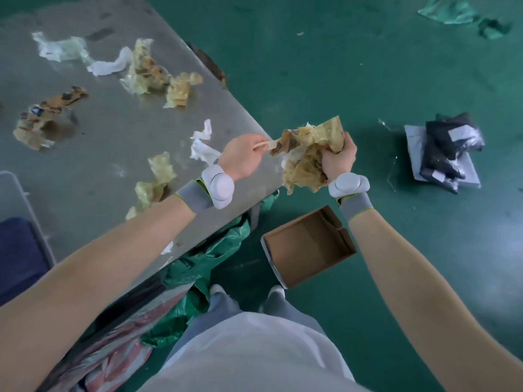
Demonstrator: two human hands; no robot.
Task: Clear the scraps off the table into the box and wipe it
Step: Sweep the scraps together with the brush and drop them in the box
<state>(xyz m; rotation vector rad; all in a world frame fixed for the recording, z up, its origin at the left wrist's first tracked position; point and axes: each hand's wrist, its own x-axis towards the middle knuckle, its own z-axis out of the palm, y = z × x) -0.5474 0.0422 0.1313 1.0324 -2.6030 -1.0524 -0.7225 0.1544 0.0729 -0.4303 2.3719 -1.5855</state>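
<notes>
Right hand (339, 158): I see its fingers clenched round a wad of yellowish tape scraps (307, 162), held in the air just past the table's right edge, above the floor and farther off than the box.
Left hand (243, 157): its fingertips pinch a tape strip (268, 144) that runs rightward into the same wad; the hand is over the table's right edge.
Wrists: each carries a grey band with a white rounded unit.
Box (308, 247): open brown cardboard, standing on the floor near my view, between the table's near corner and the right forearm, below the held wad.
Table (113, 142): grey top, filling the left of the scene.
Scraps on table: a white crumpled paper (202, 145) just left of the left hand; a yellowish clump (155, 182) beside the left forearm; more yellowish and white pieces (147, 69) at the far side; a brown clump (45, 117) at far left.
Floor (368, 66): green; a dark bundle on white wrapping (444, 154) lies to the right.
Under table: crumpled green sheeting (215, 256).
</notes>
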